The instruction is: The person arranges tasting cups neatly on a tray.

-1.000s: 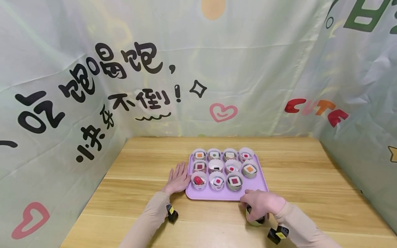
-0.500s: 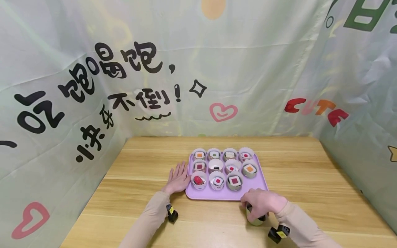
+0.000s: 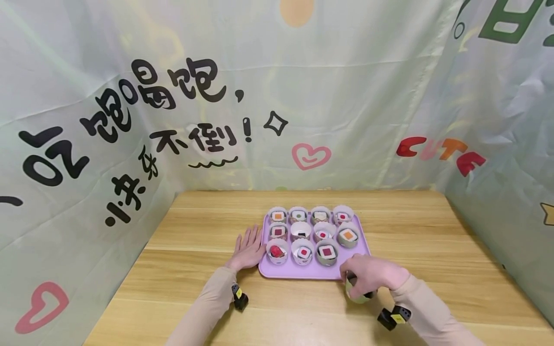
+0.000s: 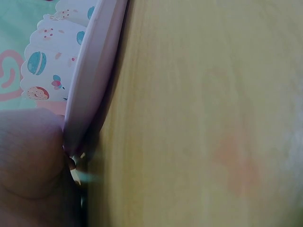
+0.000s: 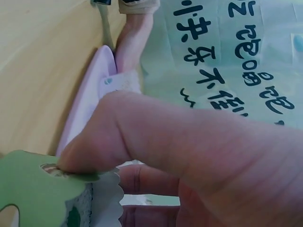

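My right hand (image 3: 375, 276) pinches a green paper baking cup (image 5: 28, 187) with a scalloped white inner rim, the thumb on its outer wall. Something dark and grey-white shows inside the cup, mostly hidden. This cup is at the front right corner of a lilac tray (image 3: 298, 273). On the tray stand several paper cups holding sushi-like pieces, among them one with a red-topped piece (image 3: 277, 251) and one with a maroon-centred square piece (image 3: 327, 253). My left hand (image 3: 247, 251) lies flat on the table, fingers spread, thumb side against the tray's left edge.
The wooden table (image 3: 186, 230) carries the tray near its middle. Bare tray surface (image 3: 352, 259) shows at the front right, beside the front row of cups. A printed cloth (image 3: 242, 158) hangs behind and along both sides.
My right hand has moved slightly forward and to the right with the green cup, nearer the tray's front right corner. The left hand has stayed in place.
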A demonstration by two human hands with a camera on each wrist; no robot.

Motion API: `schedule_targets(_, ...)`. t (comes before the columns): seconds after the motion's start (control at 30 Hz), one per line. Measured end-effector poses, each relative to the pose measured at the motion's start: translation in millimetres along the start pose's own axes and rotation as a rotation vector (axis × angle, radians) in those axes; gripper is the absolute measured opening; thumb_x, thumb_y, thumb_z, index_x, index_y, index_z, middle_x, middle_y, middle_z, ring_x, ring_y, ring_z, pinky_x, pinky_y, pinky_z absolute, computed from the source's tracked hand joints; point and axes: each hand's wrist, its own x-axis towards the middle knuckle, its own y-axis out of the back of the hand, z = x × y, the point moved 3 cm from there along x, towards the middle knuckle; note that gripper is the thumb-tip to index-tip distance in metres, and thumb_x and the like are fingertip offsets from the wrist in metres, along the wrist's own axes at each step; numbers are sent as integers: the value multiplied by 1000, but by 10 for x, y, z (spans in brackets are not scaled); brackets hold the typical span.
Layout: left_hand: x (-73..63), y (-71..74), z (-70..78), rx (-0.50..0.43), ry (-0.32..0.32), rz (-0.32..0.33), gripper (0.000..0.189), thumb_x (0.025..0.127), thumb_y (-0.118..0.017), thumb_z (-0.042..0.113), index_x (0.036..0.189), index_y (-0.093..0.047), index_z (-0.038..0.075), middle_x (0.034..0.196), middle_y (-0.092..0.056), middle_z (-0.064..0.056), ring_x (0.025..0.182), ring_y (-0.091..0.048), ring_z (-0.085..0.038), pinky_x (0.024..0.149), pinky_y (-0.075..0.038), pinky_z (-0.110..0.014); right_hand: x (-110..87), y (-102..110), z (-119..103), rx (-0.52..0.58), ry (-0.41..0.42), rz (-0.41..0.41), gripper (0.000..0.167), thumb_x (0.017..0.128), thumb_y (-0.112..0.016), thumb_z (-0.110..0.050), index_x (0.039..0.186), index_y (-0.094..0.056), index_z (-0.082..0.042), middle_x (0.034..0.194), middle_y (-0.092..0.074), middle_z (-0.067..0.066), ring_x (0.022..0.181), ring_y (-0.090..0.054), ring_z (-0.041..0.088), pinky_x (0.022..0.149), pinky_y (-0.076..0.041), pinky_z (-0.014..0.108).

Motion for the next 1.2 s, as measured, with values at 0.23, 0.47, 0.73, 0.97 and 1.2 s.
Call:
schedule_targets(0.23,-8,10,5,-6,1,1,63,106,-28,37,163,-14,12,172,-2,-12,159,3,-34,127,7,-57,3,134,73,-30,52,51,22,66,-75,-12,84,-65,-17,75,-54,-6,68,-48,9,56,-40,23)
schedule_targets(0.47,-15,20,17,-5,-1,5,63,106,-27,37,163,-15,11,172,-3,-12,159,3,-34,127,7,-57,48,254,164,-55,49,93,22,70,-77,-14,89,-67,-14,82,-58,-4,74,-48,11,62,-41,25)
schedule_targets(0.73,-18,21,18,-6,-2,-6,63,106,-26,36,163,-13,11,172,-1,-13,159,4,-34,127,8,-57,121,291,231,-72,22,120,27,71,-76,-13,97,-70,-8,85,-62,-3,72,-49,11,61,-43,25)
schedule_targets(0.97,24,-18,-34,0,7,-11,64,105,-27,38,163,-12,14,172,0,-10,160,4,-33,127,8,-56,211,245,298,-88,-5,169,34,71,-75,-11,103,-70,-6,91,-66,0,72,-51,13,59,-44,25)
schedule_targets(1.2,45,-35,-68,-5,4,3,65,106,-29,40,163,-14,15,172,-2,-9,160,3,-31,127,6,-56,260,188,344,-111,5,231,33,71,-76,-12,103,-69,-5,80,-61,-2,63,-49,10,53,-42,22)
